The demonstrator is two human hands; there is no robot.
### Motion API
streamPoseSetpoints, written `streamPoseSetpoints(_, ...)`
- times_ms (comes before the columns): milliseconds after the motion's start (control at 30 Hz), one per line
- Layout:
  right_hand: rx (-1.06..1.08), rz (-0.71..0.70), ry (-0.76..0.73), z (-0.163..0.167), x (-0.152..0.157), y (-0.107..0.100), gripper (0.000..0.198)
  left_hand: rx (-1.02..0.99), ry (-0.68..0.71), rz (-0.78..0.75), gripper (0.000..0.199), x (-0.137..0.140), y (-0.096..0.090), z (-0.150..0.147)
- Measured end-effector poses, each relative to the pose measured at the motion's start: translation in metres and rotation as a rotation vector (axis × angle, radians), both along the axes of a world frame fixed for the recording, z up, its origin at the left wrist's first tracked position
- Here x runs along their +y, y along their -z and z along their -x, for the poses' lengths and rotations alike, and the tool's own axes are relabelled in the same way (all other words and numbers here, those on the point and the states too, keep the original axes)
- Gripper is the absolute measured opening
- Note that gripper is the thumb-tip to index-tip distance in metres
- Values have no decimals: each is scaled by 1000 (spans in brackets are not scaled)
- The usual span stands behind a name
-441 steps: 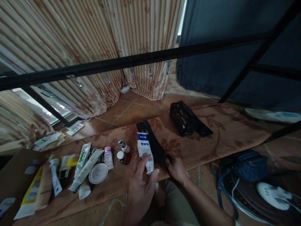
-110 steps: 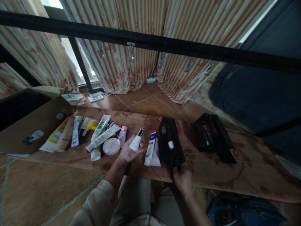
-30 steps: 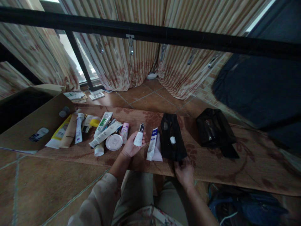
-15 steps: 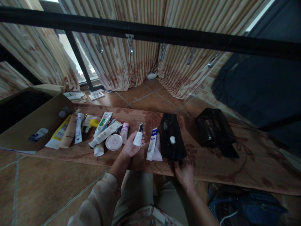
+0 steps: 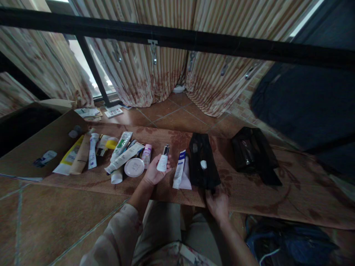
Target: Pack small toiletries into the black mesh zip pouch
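Note:
A small white cosmetic bottle [image 5: 162, 163] with a shiny silver cap lies tilted in my left hand [image 5: 155, 173], cap pointing away from me; the fingers curl round it. My right hand [image 5: 217, 202] closes on the near end of a black mesh pouch [image 5: 206, 173], its fingertips partly hidden at the edge. A small white piece [image 5: 203, 164] shows on the pouch. Between my hands lie a white-and-blue tube [image 5: 179, 170] and a pale lilac tube [image 5: 185, 181], side by side. Just left of my left hand are a pink tube [image 5: 146, 155] and a round white jar [image 5: 134, 167].
Further left lie several tubes, among them a white one [image 5: 124, 158], a brown one [image 5: 81, 155] and a yellow one [image 5: 72, 155], beside a cardboard box [image 5: 65, 135]. A second black mesh bag [image 5: 253, 157] stands right on the cloth-covered bench [image 5: 299, 195]. A dark rail [image 5: 177, 35] crosses above.

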State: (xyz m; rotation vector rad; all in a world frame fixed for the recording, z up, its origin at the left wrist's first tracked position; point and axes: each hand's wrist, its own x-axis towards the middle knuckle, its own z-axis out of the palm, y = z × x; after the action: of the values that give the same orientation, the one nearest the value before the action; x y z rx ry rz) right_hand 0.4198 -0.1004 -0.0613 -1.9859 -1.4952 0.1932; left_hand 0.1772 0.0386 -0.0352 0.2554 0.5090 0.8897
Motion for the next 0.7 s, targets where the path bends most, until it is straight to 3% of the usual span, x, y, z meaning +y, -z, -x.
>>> streamPoseSetpoints(700, 11, 11, 8, 1, 1, 0, 27, -17, 1, -41, 37, 1, 7, 1)
